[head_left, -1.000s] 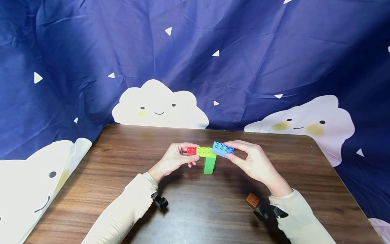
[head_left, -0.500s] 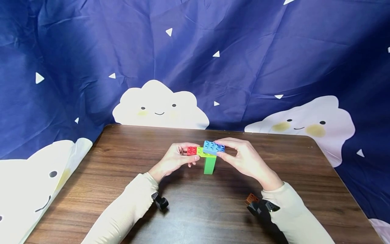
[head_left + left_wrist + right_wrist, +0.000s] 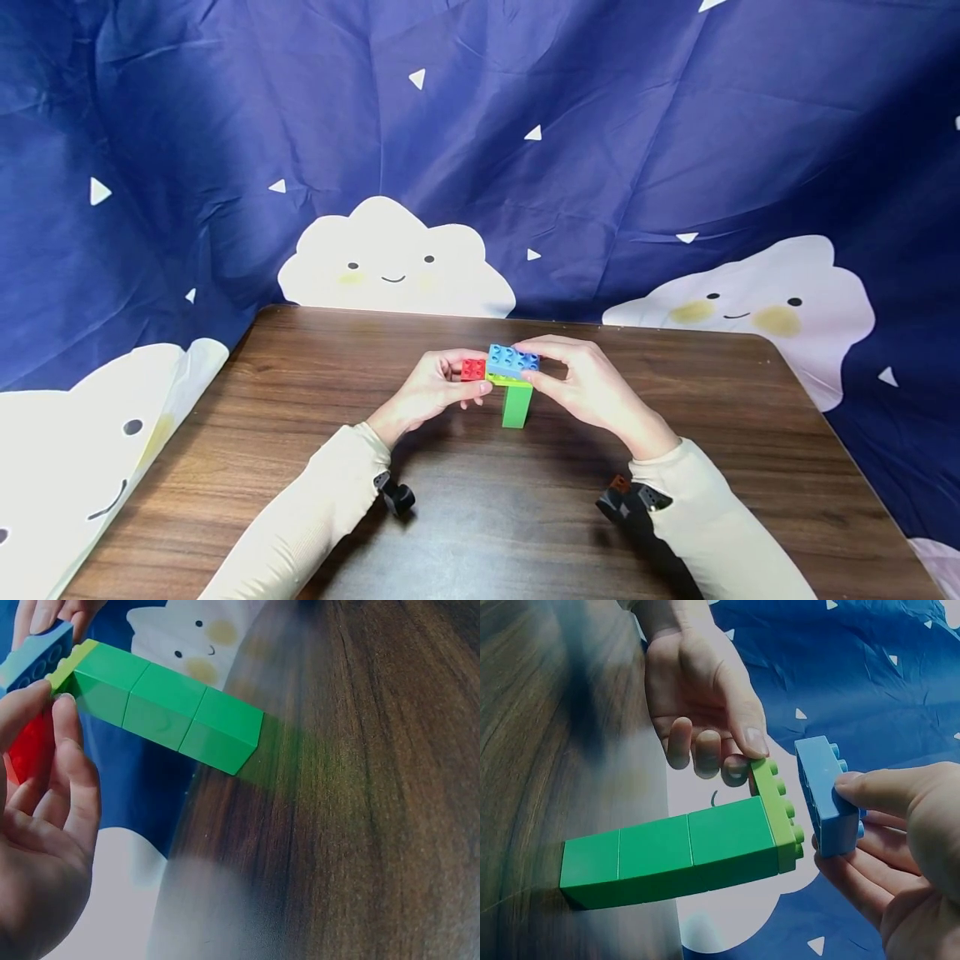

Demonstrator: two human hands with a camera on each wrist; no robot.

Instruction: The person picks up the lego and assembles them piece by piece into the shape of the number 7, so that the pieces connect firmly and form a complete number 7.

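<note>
Brick (image 3: 828, 789) is lt blue, plate (image 3: 777, 816) lime, tower (image 3: 667, 847) grn, tbl (image 3: 495, 517) brn woodgrain.

Smooth, glossy plastic green blocks (image 3: 656, 847); wood-grained table (image 3: 465, 517), faintly shiny towards six o'clock; creased cloth (image 3: 480, 108) at twelve.

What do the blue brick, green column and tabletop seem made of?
Blue brick: probably hard moulded plastic, semi-gloss; crisp edges, round studs.
Green column: likely the same plastic; smooth, slightly shiny faces, neat seams.
Tabletop: wood or wood-look laminate, with a soft sheen and dark grain.
</note>
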